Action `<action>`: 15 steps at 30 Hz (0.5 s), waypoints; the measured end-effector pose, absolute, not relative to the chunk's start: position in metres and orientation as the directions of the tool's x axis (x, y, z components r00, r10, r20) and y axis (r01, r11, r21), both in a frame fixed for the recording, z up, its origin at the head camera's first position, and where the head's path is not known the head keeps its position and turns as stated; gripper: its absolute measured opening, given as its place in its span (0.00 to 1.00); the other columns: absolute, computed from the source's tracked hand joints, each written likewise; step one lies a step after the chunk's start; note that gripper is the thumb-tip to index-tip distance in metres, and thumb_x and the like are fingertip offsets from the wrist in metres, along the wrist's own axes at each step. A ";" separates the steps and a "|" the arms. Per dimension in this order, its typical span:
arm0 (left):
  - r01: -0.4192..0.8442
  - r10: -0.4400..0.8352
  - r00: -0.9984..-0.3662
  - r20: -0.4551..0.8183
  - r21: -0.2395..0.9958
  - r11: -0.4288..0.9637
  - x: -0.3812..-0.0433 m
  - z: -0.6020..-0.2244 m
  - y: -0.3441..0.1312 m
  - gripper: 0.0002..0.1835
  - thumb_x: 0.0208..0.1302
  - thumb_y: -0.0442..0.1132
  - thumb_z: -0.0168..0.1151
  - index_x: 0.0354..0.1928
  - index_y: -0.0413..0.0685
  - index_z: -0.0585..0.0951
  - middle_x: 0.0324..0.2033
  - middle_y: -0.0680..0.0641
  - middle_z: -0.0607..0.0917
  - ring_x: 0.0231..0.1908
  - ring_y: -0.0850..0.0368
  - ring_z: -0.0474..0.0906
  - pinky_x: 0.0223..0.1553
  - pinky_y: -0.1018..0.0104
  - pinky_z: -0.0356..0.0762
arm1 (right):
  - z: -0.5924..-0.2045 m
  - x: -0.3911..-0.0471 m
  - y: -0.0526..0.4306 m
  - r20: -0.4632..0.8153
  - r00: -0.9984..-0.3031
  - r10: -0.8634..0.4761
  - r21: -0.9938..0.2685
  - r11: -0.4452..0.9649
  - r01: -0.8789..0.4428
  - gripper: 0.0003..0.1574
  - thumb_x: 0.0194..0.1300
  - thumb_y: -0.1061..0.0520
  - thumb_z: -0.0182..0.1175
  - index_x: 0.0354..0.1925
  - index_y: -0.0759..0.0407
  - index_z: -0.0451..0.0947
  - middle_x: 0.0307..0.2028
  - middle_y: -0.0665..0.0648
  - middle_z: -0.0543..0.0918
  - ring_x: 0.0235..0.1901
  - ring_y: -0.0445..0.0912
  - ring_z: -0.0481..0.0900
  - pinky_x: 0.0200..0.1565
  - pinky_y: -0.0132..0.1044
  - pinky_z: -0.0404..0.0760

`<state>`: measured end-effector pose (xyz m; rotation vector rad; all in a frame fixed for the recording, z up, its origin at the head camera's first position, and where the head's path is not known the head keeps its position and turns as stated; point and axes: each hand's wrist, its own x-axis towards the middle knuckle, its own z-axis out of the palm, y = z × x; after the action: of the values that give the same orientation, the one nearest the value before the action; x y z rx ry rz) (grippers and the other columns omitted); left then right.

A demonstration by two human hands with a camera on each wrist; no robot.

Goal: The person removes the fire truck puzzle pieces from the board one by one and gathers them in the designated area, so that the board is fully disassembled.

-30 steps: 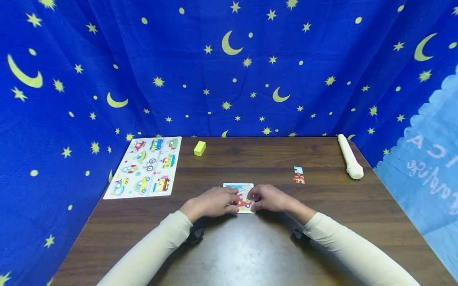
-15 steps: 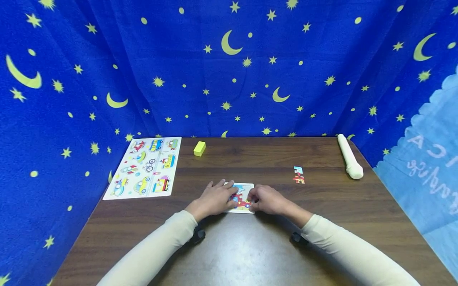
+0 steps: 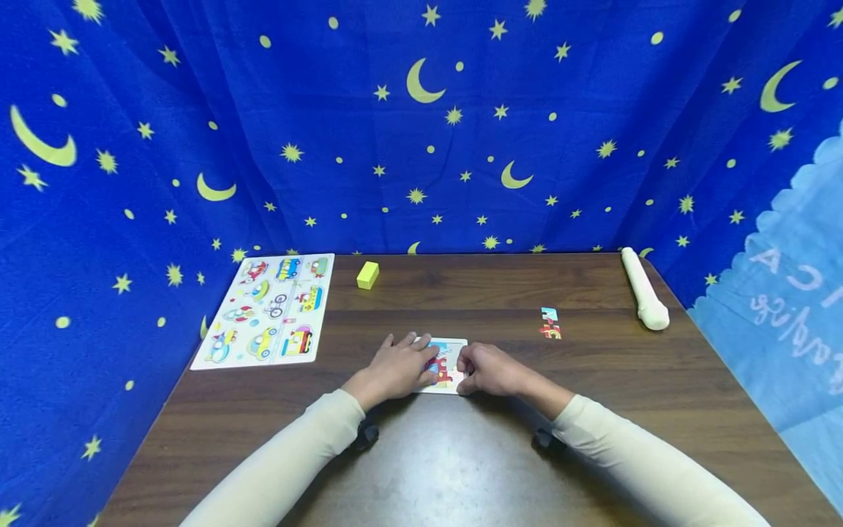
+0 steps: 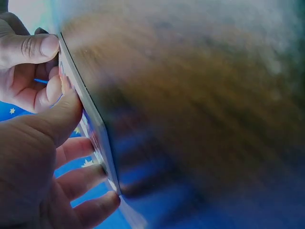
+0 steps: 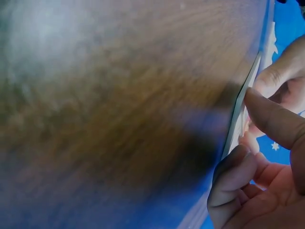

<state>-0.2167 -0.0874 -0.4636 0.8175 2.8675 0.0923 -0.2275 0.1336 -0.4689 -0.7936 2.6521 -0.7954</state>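
Observation:
A small jigsaw puzzle with a red vehicle picture lies in a pale frame on the table, in the middle of the head view. My left hand rests on its left side with fingers spread, covering much of the picture; the thumb lies near the lower edge. At the right edge, my right hand has curled fingers, thumb and forefinger pinching at the lower right puzzle piece, mostly hidden by the fingers. In the right wrist view, the right thumb reaches the puzzle's rim. Two loose puzzle pieces lie joined farther right.
A large pegboard puzzle with vehicle pictures lies at the left. Near the back stand a yellow block and, at the far right, a white club-shaped object. A blue star-patterned cloth hangs behind the brown table.
My left hand has shifted up and left, its fingers spreading over the puzzle. The right fingers have worked at the lower right corner, where the yellow and blue details no longer show.

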 end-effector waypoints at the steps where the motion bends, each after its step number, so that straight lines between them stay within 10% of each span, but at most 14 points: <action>1: 0.520 0.529 -0.838 -0.134 0.103 0.848 -0.217 -0.464 -0.087 0.32 0.73 0.60 0.56 0.73 0.55 0.71 0.75 0.44 0.67 0.74 0.40 0.62 0.69 0.30 0.58 | -0.469 -0.228 0.134 -0.091 -0.816 -0.571 -0.575 0.699 -0.425 0.19 0.47 0.58 0.79 0.31 0.55 0.77 0.27 0.49 0.76 0.28 0.40 0.71 0.33 0.34 0.72; 15: 0.522 0.531 -0.837 -0.133 0.099 0.847 -0.217 -0.465 -0.088 0.32 0.73 0.60 0.57 0.73 0.54 0.72 0.76 0.44 0.66 0.74 0.40 0.62 0.69 0.30 0.59 | -0.465 -0.232 0.134 -0.102 -0.775 -0.623 -0.570 0.675 -0.468 0.20 0.49 0.57 0.78 0.32 0.57 0.75 0.28 0.50 0.75 0.27 0.40 0.70 0.31 0.33 0.71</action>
<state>-0.2170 -0.0875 -0.4652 0.8231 2.8684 0.0880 -0.2323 0.1339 -0.4647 -0.8696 2.6022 -0.7684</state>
